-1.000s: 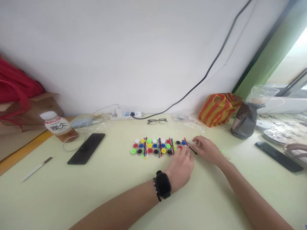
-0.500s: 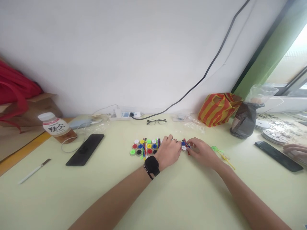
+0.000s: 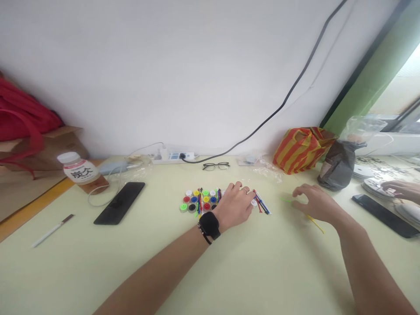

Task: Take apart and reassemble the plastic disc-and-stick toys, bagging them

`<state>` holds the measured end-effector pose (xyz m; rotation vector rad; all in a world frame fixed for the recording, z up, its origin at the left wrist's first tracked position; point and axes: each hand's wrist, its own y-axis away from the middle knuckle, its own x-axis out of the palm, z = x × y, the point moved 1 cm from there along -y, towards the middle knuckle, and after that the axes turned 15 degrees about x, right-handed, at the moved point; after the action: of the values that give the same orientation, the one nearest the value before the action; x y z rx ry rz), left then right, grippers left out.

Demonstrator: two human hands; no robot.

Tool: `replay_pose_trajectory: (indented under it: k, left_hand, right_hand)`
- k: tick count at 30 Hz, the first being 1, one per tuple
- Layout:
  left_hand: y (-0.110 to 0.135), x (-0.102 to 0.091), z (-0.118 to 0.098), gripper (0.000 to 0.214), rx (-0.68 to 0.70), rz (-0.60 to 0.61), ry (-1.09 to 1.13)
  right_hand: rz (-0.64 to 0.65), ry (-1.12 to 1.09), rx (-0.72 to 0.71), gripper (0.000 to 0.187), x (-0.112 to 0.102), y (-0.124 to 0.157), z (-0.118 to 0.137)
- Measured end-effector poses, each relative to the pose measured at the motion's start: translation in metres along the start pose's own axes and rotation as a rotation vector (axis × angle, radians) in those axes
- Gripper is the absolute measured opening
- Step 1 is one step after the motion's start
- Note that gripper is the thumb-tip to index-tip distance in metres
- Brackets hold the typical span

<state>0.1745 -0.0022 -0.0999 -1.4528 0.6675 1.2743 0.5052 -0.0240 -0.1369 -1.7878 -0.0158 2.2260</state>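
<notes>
My left hand (image 3: 233, 204), with a black watch at the wrist, lies palm down over the right part of a group of small coloured discs (image 3: 206, 206). Its fingers are bent and slightly spread, hiding the discs beneath. Thin coloured plastic sticks (image 3: 199, 203) stand between the disc columns. At the left hand's right side lie more sticks (image 3: 261, 202), red, blue and white, beside a white disc (image 3: 254, 203). Farther right, my right hand (image 3: 310, 202) hovers with thumb and forefinger apart over a green stick (image 3: 286, 200) and a yellow stick (image 3: 316, 224).
Eyeglasses (image 3: 216, 166) and a power strip (image 3: 172, 157) lie along the wall. On the left are a phone (image 3: 120, 203), a bottle (image 3: 82, 171) and a white-handled tool (image 3: 52, 231). To the right stand a striped bag (image 3: 297, 151), a grey bag (image 3: 337, 168), another phone (image 3: 383, 215) and another person's hand (image 3: 402, 191).
My right hand has left the sticks beside the left hand and moved right, over the green and yellow pieces. Those sticks now lie free. My left hand stays over the discs.
</notes>
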Motion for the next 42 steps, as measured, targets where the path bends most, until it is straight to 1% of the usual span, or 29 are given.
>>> replay_pose_trajectory:
  k: [2, 4, 5, 7, 8, 9, 10, 11, 13, 14, 15, 17, 20, 24, 26, 28, 31, 37, 40, 42]
  left_hand:
    - [0.000, -0.003, 0.003, 0.019, -0.023, -0.004, 0.005]
    - [0.000, -0.007, 0.009, 0.017, -0.059, -0.002, 0.006]
    - [0.000, -0.009, 0.012, 0.017, -0.079, -0.003, 0.012]
    - [-0.001, -0.015, 0.017, 0.017, -0.115, -0.026, 0.053]
    - [-0.001, -0.018, 0.018, 0.020, -0.125, -0.046, 0.092]
    - [-0.001, -0.021, 0.019, 0.024, -0.124, -0.068, 0.143]
    - [-0.002, -0.024, 0.018, 0.029, -0.110, -0.086, 0.201]
    - [-0.002, -0.025, 0.016, 0.033, -0.084, -0.099, 0.263]
    - [-0.004, -0.027, 0.010, 0.039, -0.022, -0.114, 0.380]
    - [-0.005, -0.026, 0.006, 0.039, -0.003, -0.115, 0.426]
    - [-0.006, -0.025, 0.004, 0.035, 0.001, -0.113, 0.460]
    - [-0.007, -0.022, 0.000, 0.025, -0.022, -0.100, 0.494]
    - [-0.008, -0.021, 0.000, 0.016, -0.040, -0.097, 0.496]
    - [-0.008, -0.026, 0.003, 0.020, 0.010, -0.139, 0.521]
    - [-0.008, -0.028, 0.005, 0.023, 0.003, -0.128, 0.541]
    - [-0.008, -0.030, 0.007, 0.020, 0.006, -0.112, 0.552]
    - [-0.008, -0.031, 0.008, 0.018, 0.045, -0.112, 0.559]
    - [-0.005, -0.033, 0.007, 0.024, 0.087, -0.089, 0.539]
    - [-0.005, -0.032, 0.005, 0.017, 0.095, -0.082, 0.527]
    - [-0.006, -0.030, 0.001, 0.012, 0.072, -0.074, 0.509]
  right_hand:
    - [0.069, -0.004, 0.010, 0.023, 0.001, -0.003, -0.015]
    - [0.032, -0.033, 0.031, 0.024, 0.002, -0.005, -0.014]
    - [-0.019, -0.055, 0.048, 0.024, 0.001, -0.005, -0.009]
    - [-0.129, -0.125, 0.099, 0.027, 0.000, -0.005, 0.012]
    - [-0.160, -0.184, 0.132, 0.029, -0.001, -0.003, 0.025]
    - [-0.161, -0.276, 0.145, 0.032, -0.002, -0.001, 0.040]
    - [-0.131, -0.393, 0.136, 0.034, -0.003, 0.003, 0.055]
    - [-0.065, -0.515, 0.113, 0.036, -0.003, 0.008, 0.071]
    - [0.132, -0.787, 0.056, 0.039, -0.002, 0.019, 0.101]
    - [0.245, -0.908, 0.036, 0.040, -0.001, 0.025, 0.113]
    - [0.324, -1.010, 0.042, 0.041, -0.001, 0.030, 0.124]
    - [0.464, -1.116, 0.069, 0.041, 0.000, 0.037, 0.136]
    - [0.570, -1.200, 0.099, 0.039, -0.001, 0.038, 0.138]
    - [0.676, -1.311, 0.145, 0.041, -0.002, 0.033, 0.129]
    - [0.752, -1.324, 0.151, 0.037, -0.003, 0.032, 0.126]
    - [0.793, -1.329, 0.149, 0.033, -0.004, 0.032, 0.125]
    - [0.798, -1.322, 0.143, 0.030, -0.003, 0.033, 0.125]
    - [0.757, -1.319, 0.110, 0.020, -0.006, 0.036, 0.128]
    - [0.721, -1.222, 0.055, 0.011, -0.009, 0.040, 0.134]
    - [0.675, -1.124, 0.022, 0.005, -0.010, 0.044, 0.139]
